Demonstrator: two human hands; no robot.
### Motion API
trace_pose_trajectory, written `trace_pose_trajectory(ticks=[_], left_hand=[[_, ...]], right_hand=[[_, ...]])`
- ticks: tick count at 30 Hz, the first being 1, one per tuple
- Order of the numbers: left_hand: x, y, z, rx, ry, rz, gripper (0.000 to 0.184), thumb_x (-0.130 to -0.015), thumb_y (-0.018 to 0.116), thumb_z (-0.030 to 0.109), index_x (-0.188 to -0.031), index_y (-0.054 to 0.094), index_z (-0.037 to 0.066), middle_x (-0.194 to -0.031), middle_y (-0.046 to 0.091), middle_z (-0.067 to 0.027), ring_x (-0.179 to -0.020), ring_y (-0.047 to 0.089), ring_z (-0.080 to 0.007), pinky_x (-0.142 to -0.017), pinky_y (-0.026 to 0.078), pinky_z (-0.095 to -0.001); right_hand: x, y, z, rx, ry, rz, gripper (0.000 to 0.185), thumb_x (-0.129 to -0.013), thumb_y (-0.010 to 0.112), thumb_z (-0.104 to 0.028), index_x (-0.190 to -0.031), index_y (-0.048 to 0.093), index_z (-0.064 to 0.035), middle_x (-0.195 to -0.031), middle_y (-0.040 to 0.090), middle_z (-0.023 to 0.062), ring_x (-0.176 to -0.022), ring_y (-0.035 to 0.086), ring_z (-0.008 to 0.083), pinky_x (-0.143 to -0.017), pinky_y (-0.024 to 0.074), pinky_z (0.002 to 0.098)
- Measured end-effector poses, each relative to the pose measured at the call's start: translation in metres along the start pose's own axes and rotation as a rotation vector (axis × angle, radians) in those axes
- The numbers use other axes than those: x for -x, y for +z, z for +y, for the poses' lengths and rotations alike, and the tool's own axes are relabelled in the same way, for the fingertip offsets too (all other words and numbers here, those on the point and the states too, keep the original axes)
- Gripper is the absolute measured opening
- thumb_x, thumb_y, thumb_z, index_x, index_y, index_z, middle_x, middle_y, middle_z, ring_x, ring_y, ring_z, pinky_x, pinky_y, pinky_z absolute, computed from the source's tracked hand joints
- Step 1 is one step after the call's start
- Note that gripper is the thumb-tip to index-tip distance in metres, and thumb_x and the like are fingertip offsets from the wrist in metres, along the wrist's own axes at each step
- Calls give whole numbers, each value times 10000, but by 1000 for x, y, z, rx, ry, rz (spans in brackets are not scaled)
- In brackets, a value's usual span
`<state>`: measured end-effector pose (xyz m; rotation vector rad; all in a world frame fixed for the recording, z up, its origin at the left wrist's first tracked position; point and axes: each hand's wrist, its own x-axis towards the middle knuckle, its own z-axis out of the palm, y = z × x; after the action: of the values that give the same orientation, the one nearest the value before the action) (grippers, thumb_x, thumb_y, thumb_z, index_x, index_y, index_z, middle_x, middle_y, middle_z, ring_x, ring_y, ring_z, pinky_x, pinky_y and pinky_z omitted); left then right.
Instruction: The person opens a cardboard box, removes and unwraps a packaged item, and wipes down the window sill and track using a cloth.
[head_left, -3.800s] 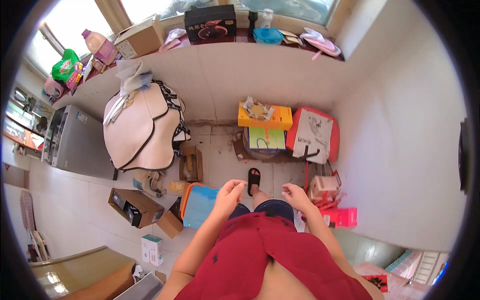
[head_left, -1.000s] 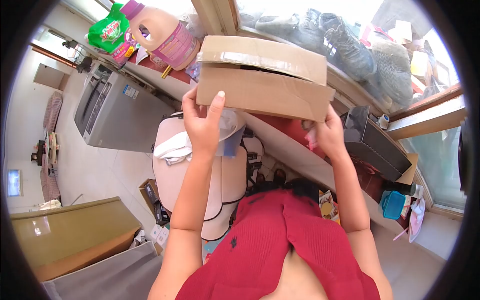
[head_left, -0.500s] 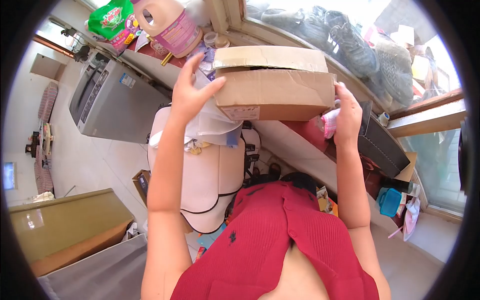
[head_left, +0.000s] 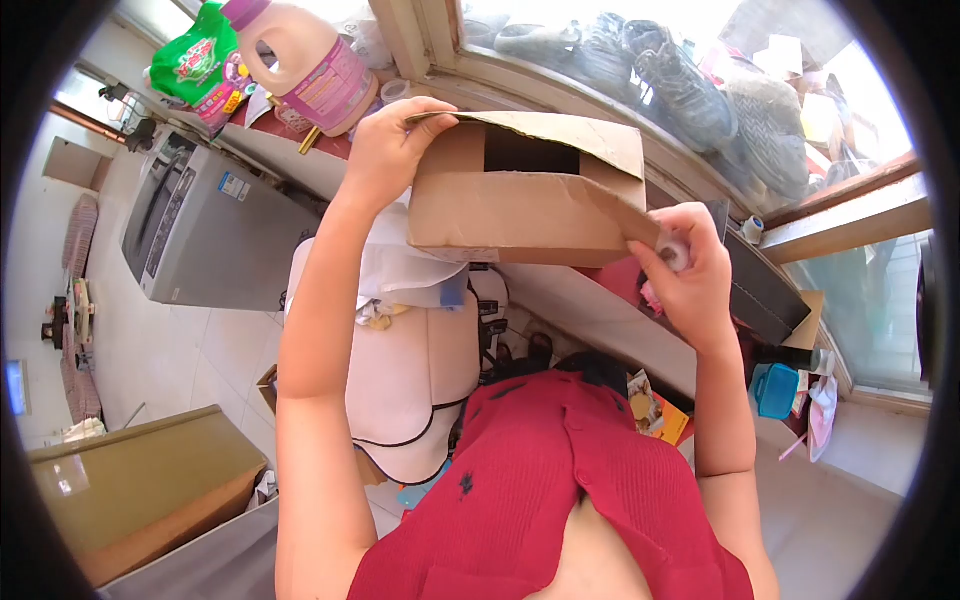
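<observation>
A brown cardboard box [head_left: 520,215] is held in front of me, with its top flaps parted and a dark gap showing inside. My left hand [head_left: 392,150] pinches the left end of the far flap between thumb and fingers. On the right, my right hand [head_left: 690,275] grips the corner of the near flap, which bends outward. Behind the right hand, a small pink and white item [head_left: 652,297] is partly hidden. What lies inside the box cannot be made out.
A cream bottle [head_left: 310,75] and a green detergent pouch [head_left: 197,62] stand on the ledge. Old shoes [head_left: 680,85] sit behind the window. A black box [head_left: 765,285] and a blue container [head_left: 775,390] are at right. Below is a pale padded seat [head_left: 405,365]; a grey washing machine [head_left: 215,225] stands left.
The box's flaps have been pulled apart, widening the gap. My left hand has moved from the box's side onto the far flap, and my right hand now grips the near flap's corner.
</observation>
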<state>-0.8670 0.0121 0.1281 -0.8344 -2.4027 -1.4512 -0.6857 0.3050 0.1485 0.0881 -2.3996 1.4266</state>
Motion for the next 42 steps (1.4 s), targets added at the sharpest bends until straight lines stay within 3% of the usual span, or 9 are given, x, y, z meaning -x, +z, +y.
trace_pose_trajectory(ticks=[2, 5, 15, 25, 28, 31, 33, 36, 42], left_hand=[[0, 2, 10, -52, -23, 10, 250, -912, 671, 260, -1013, 701, 33, -895, 702, -112, -804, 647, -218, -732, 503, -307], [0, 3, 14, -127, -21, 35, 219, -916, 647, 240, -974, 710, 38, -853, 696, -125, -764, 654, -258, -727, 502, -313], [24, 4, 17, -127, -6, 149, 156, -907, 645, 124, -995, 708, 12, -869, 709, -117, -766, 667, -223, -731, 511, -292], [43, 1, 3, 40, 9, -17, 390, -862, 672, 177, -1211, 610, 13, -1150, 634, -123, -1086, 592, -251, -976, 431, -333], [52, 2, 19, 224, -152, -74, 483, -860, 691, 206, -1290, 565, 25, -1306, 531, -142, -1223, 504, -262, -1062, 365, -343], [56, -2, 27, 344, -293, -109, 620, -807, 763, 315, -1330, 555, 57, -1423, 440, -181, -1334, 418, -299, -1117, 312, -389], [51, -11, 42, -242, 76, -180, 951, -630, 848, 493, -1396, 497, 52, -1518, 365, -185, -1428, 297, -348, -1159, 223, -441], [41, -15, 79, -704, 266, -341, 1082, -520, 883, 530, -1383, 496, 6, -1534, 312, -240, -1460, 237, -361, -1179, 173, -510], [36, -10, 81, -800, 255, -504, 1098, -477, 887, 495, -1357, 497, -34, -1518, 347, -226, -1463, 233, -346, -1191, 149, -510]], right_hand=[[1, 0, 2, 147, -383, 40, 218, -733, 742, 59, -862, 604, -49, -800, 632, 91, -730, 590, 250, -639, 486, 333], [13, 0, -2, 278, -607, -53, 178, -721, 711, 68, -803, 603, -48, -799, 680, 76, -709, 603, 249, -637, 497, 344], [52, 16, 9, 268, -738, -22, 214, -632, 694, -69, -838, 675, -13, -954, 725, 101, -659, 560, 175, -527, 419, 275], [37, 10, 0, 113, -426, -91, 269, -735, 735, 55, -942, 600, -50, -808, 662, 74, -650, 571, 235, -573, 460, 313], [39, 8, 4, -38, 137, 14, 368, -741, 786, -8, -1039, 572, -35, -800, 572, 58, -662, 548, 149, -580, 452, 272], [25, 10, 5, -120, 221, 95, 516, -759, 772, -15, -1190, 489, -41, -849, 557, 43, -711, 550, 115, -607, 467, 260], [20, 8, 7, -76, 202, 93, 511, -764, 767, -21, -1194, 492, -43, -858, 558, 43, -722, 550, 113, -619, 469, 259], [18, 7, 7, -31, 158, 83, 513, -771, 759, -28, -1209, 493, -48, -875, 554, 43, -737, 549, 110, -641, 471, 258], [16, 1, 13, -170, 346, 13, 729, -784, 780, -131, -1403, 402, -58, -1294, 526, 196, -814, 576, 122, -731, 499, 265]])
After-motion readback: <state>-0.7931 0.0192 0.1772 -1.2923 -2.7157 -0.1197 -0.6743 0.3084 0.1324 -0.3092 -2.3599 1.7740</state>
